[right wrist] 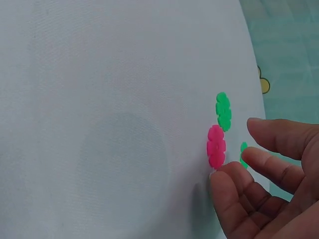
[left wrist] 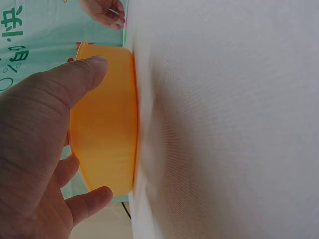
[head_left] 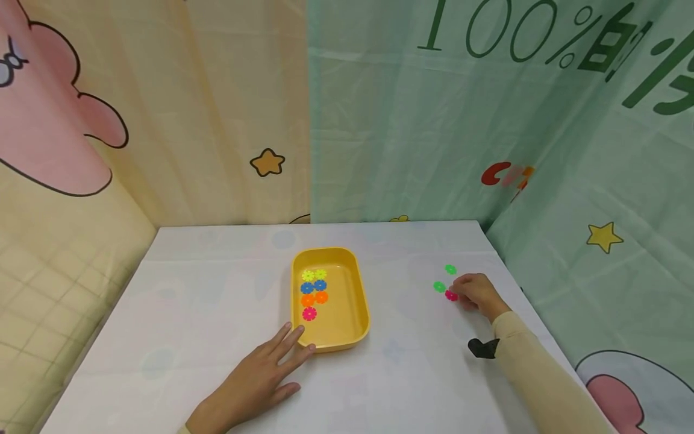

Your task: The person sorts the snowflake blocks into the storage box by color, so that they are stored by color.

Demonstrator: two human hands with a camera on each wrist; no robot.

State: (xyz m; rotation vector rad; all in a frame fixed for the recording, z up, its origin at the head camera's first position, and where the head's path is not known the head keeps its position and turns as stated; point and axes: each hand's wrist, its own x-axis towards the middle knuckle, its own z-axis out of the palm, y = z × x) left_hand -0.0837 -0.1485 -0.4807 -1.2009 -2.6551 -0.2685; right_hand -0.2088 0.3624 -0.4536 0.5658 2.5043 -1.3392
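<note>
A yellow tray (head_left: pixel 355 328) lies on the white table. Along its left side are paired yellow, blue and orange flower-shaped plastic discs, with one pink disc (head_left: pixel 309 313) below them. My left hand (head_left: pixel 260 377) has its fingers spread, the fingertips at the tray's near left corner; the left wrist view shows the thumb by the tray wall (left wrist: pixel 107 124). On the right, my right hand (head_left: pixel 479 293) reaches to another pink disc (right wrist: pixel 216 147) on the table. Its thumb and index finger are apart, with nothing between them. Two green discs (head_left: pixel 450 269) lie close by.
A black strap end (head_left: pixel 482 348) sticks out from the right sleeve near the wrist. Printed curtains (head_left: pixel 390 132) stand behind the table and at both sides. The white tabletop (head_left: pixel 217 289) extends left of the tray and between the tray and the loose discs.
</note>
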